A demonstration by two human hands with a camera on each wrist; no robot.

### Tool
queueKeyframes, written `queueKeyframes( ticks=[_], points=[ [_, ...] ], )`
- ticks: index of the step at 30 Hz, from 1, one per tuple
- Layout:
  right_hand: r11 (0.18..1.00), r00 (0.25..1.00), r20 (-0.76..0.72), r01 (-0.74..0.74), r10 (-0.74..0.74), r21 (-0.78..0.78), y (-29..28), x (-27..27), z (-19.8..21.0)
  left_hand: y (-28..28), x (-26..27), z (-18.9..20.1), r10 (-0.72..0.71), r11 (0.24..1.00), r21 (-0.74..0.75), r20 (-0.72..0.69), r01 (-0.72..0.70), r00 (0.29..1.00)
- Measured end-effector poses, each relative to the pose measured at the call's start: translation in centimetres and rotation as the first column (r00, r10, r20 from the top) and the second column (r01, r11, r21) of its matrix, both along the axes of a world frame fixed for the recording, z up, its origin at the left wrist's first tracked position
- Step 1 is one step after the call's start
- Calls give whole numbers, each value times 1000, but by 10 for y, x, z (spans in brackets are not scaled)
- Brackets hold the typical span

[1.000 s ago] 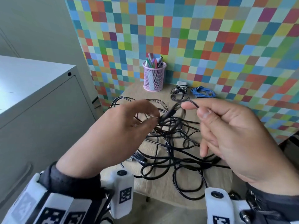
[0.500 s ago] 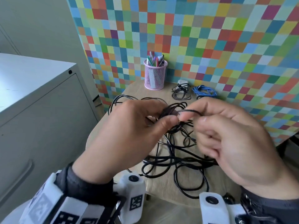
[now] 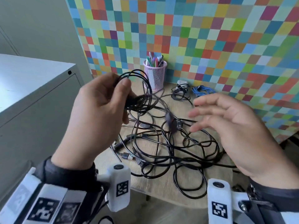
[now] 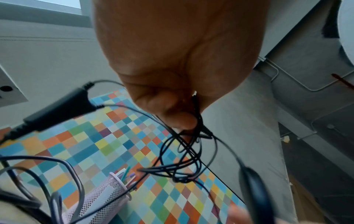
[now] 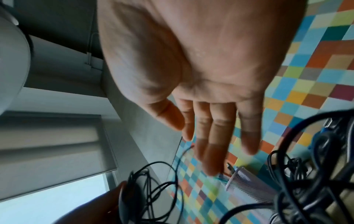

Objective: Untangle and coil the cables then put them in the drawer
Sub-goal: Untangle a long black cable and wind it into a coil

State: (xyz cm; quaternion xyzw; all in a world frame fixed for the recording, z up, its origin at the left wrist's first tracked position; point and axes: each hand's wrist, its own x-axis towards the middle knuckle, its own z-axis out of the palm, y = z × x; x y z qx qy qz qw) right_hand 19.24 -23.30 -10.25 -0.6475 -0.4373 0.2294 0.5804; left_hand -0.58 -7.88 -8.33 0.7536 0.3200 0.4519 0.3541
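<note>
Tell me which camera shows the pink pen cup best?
The head view: the pen cup stands whole and upright on the table against the checkered wall, pens sticking out. The left wrist view shows it tilted at the bottom behind cables; the right wrist view catches only a blurred part of its mesh.

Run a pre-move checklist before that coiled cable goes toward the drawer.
1. Left hand grips the small black coil: ok.
2. Right hand free, fingers spread: ok.
3. Coil clear of the tangled pile: not ok, strands still trail down into it.
4. Coil loops secured: cannot tell, blurred.
5. Drawer open: cannot tell, only the closed grey cabinet shows.
6. Blue cable untouched by the wall: ok.
</note>
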Motion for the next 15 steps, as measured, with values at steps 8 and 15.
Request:
queueKeyframes(
  ticks=[8, 15],
  points=[
    [969, 966, 84, -240, 245, -59, 7, -41, -4, -23, 13, -2, -90, 994, 49, -104, 96, 990],
    [958, 952, -279, -42, 124, 283, 3, -27, 9, -10, 8, -2, -8, 1000, 6, -51, 8, 999]
  ],
)
